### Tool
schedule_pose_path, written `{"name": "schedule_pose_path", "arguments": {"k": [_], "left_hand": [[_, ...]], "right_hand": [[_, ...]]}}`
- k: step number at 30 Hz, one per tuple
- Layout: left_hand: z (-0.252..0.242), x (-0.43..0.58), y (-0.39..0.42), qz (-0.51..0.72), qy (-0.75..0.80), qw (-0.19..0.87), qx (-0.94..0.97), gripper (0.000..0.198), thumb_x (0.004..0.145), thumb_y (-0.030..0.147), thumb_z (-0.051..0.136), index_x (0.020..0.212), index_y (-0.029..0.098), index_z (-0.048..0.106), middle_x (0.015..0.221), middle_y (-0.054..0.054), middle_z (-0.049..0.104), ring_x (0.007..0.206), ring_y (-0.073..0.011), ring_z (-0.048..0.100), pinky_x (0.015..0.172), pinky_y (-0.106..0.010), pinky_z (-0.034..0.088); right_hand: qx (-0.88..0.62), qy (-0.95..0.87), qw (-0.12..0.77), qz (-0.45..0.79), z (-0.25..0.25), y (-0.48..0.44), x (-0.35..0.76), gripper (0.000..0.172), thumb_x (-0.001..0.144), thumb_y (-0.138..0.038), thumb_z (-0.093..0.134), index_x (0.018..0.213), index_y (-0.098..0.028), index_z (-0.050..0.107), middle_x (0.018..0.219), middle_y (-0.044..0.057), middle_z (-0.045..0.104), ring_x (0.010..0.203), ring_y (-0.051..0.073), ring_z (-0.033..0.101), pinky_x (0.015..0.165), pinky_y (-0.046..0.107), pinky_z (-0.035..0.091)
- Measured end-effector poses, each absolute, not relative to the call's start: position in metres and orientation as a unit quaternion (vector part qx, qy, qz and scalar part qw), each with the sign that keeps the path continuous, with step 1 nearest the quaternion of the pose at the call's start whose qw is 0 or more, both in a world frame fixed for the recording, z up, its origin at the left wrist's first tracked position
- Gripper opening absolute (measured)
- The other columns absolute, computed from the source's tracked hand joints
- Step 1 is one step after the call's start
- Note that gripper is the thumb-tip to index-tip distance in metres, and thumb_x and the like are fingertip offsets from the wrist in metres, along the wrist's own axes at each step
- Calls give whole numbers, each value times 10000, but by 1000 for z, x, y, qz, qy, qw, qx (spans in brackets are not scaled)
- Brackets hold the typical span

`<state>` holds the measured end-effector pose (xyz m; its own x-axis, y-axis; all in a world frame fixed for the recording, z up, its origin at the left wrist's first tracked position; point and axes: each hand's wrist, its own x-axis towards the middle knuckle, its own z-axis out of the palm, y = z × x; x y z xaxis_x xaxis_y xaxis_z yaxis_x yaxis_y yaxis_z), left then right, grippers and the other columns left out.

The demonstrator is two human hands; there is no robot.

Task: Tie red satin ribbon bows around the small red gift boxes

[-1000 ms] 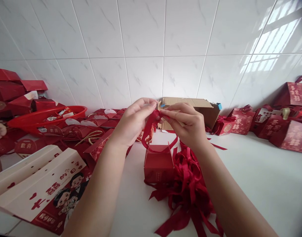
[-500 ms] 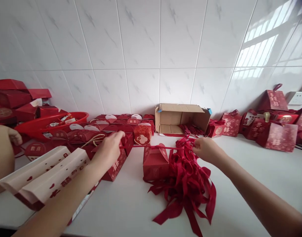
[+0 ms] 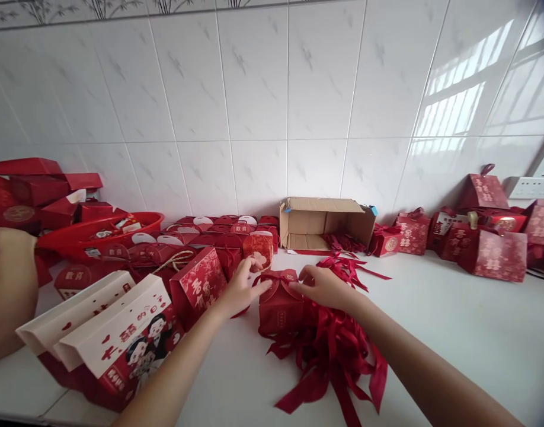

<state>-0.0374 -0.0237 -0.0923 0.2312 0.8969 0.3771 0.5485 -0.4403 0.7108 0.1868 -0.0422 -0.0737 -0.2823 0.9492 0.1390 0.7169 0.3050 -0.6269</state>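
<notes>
A small dark-red gift box (image 3: 280,317) stands upright on the white table between my hands, with a red ribbon (image 3: 278,276) lying knotted across its top. My left hand (image 3: 244,287) is at the box's upper left, thumb and fingers apart, the thumb tip close to the ribbon. At the upper right edge, my right hand (image 3: 322,287) has its fingers curved and spread, the tips touching or nearly touching the box top. A heap of loose red ribbons (image 3: 338,362) spreads beside the box, partly under my right forearm.
An open cardboard box (image 3: 325,204) lies against the tiled wall with ribbons inside. Finished-looking red boxes (image 3: 498,255) stand at right. Rows of red boxes (image 3: 201,237), cream-topped boxes (image 3: 121,332) and a red basin (image 3: 58,240) occupy the left. Another person's arm (image 3: 9,296) shows at far left.
My hands have come in from both sides to the box top. The ribbon stretched taut between them now lies knotted on the box. The view has tilted slightly upward.
</notes>
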Motion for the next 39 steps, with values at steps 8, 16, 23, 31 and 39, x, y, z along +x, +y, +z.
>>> {"name": "schedule_pose_path", "arguments": {"k": [8, 16, 23, 31, 39], "left_hand": [[-119, -37, -19, 413, 508, 350, 670, 378, 695, 424, 665, 904, 195, 448, 897, -13, 556, 863, -174, 543, 800, -305, 434], [-109, -38, -28, 390, 536, 322, 676, 396, 665, 500, 665, 851, 153, 627, 848, -40, 668, 826, -218, 612, 731, -295, 453], [-109, -45, -32, 360, 599, 123, 704, 426, 654, 574, 636, 695, 165, 528, 690, 7, 570, 723, -185, 571, 658, -264, 416], [-88, -23, -48, 413, 476, -27, 776, 359, 731, 445, 632, 946, 204, 476, 1040, -58, 554, 1047, -227, 500, 909, -366, 366], [-77, 12, -32, 429, 499, -103, 746, 190, 750, 266, 601, 887, 207, 485, 899, -20, 597, 905, -215, 551, 839, -398, 331]], "right_hand": [[-521, -744, 226, 351, -92, -24, 192, 529, 684, -650, 607, 568, -172, 411, 530, -44, 392, 506, 77, 346, 471, 224, 241], [-423, -677, 287, 529, -99, -8, 204, 483, 621, -569, 714, 592, -163, 454, 538, -64, 393, 503, 58, 300, 486, 219, 227], [-393, -673, 274, 564, -100, 3, 223, 433, 644, -448, 756, 547, -153, 455, 477, -77, 390, 451, 44, 280, 460, 225, 171], [-254, -529, 399, 705, -71, -19, 214, 195, 680, -300, 762, 704, -138, 656, 641, -10, 586, 582, 76, 518, 616, 215, 399], [-239, -567, 430, 660, -63, -32, 200, 189, 745, -328, 716, 725, -141, 695, 663, 10, 619, 613, 83, 536, 646, 219, 423]]}}
